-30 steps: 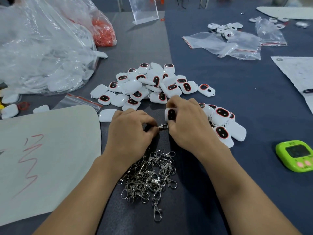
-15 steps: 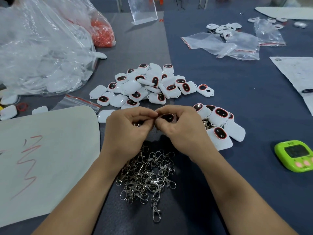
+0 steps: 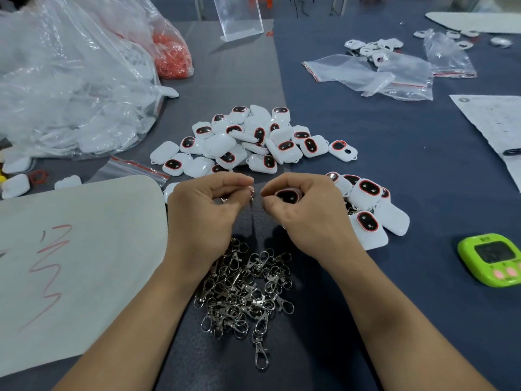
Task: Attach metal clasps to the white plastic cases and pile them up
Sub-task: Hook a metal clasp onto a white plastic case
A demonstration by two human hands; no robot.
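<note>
Head view: left hand (image 3: 203, 210) pinches a metal clasp (image 3: 251, 194); right hand (image 3: 304, 210) grips a white case (image 3: 287, 195). Risk: clasp slips off the small loop, dropping into the heap.

Single head view, looking forward-down, close over table (image 3: 366, 153)

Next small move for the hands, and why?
Probably close the gap and hook the clasp onto the case. The left hand pinches the clasp, the right hand grips the case, and the two sit slightly apart, apparently not yet joined.
</note>
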